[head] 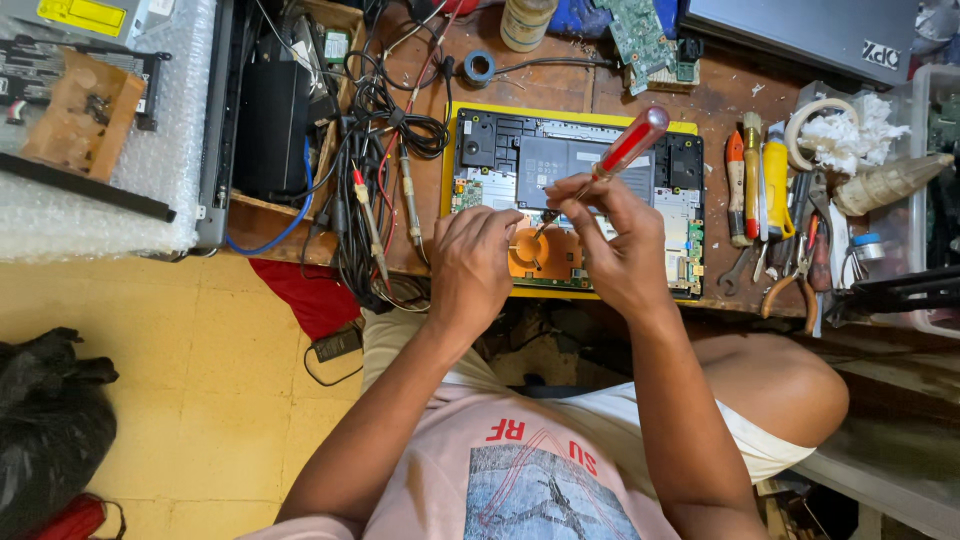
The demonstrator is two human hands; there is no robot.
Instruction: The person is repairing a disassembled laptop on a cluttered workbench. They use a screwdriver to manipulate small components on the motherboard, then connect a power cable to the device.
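right fingers (572,192): pinched around the shaft of a red-handled screwdriver (628,143), handle tilted up and away, tip down at the orange fan area
left fingers (500,222): curled, tips pressing on the board right beside the screwdriver tip; nothing visibly held, looks like steadying
right hand (615,250): over the middle of the opened laptop
left hand (470,265): touching the laptop's near-left part
opened laptop (575,160): bottom cover off, internals exposed, lying on a yellow mat (560,117) at the worktop's near edge
orange fan (545,255): seated in the chassis, partly hidden by hands
progress: cover already off; fan and board not yet out; judged mid-disassembly at a screw, screw itself too small to see
worktop (720,95): hand tools (765,195) just right of the laptop, tangled cables (385,130) left
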